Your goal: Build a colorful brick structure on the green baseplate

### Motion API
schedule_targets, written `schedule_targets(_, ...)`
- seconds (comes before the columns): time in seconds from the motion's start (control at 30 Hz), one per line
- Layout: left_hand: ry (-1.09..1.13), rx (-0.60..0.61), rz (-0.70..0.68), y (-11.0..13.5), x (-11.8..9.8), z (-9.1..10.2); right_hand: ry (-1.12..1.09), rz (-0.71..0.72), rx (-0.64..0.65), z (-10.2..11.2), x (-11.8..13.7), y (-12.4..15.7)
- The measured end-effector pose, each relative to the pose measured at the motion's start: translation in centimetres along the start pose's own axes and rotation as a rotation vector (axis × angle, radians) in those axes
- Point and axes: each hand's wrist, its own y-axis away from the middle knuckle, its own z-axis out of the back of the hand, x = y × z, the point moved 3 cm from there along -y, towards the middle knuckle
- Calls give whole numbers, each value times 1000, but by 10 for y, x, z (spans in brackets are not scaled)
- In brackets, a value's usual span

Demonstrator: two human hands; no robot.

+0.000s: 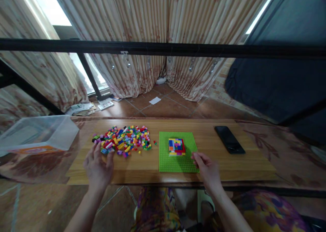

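My left hand (98, 162) is at the near left edge of a heap of small colourful building bricks (127, 138). Its fingers are spread apart, and I see nothing between them. On the wooden board lies a green studded baseplate (165, 162). Near its middle stands a square block of joined bricks (176, 146), with red, yellow, blue and white parts. Over the plate's right edge is my right hand (205, 162), thumb and fingers pressed together beside the block but apart from it. Whatever those fingertips may hold is too small to make out.
A black phone (229, 139) lies on the right of the wooden board (142, 174). To the left stands a clear plastic bin (58, 133) with an orange label. A dark metal rail (152, 48) crosses beyond the board, before patterned curtains (142, 18).
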Motion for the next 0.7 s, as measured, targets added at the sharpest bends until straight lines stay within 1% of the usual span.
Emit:
schedule_targets(0.03, -41, 1, 60, -6, 15, 2, 25, 7, 26, -3, -1, 6)
schedule_targets(0.1, -128, 23, 162, -13, 39, 3, 83, 33, 104, -14, -3, 20)
schedule_targets(0.17, -202, 74, 220, -18, 54, -2, 138, 81, 195, -28, -5, 34)
schedule_targets(0.23, -248, 124, 248, -19, 63, -10, 198, 125, 283, -41, -7, 46)
schedule_targets(0.33, -268, 150, 242, -20, 69, -22, 291, 187, 405, -58, -7, 58)
schedule_targets(0.43, -255, 149, 220, -20, 71, -26, 353, 249, 480, -71, -2, 62)
schedule_targets(0.6, -260, 171, 204, -19, 70, -25, 424, 361, 500, -96, 9, 59)
schedule_targets(0.7, -249, 167, 150, -17, 68, -26, 478, 444, 491, -117, 17, 55)
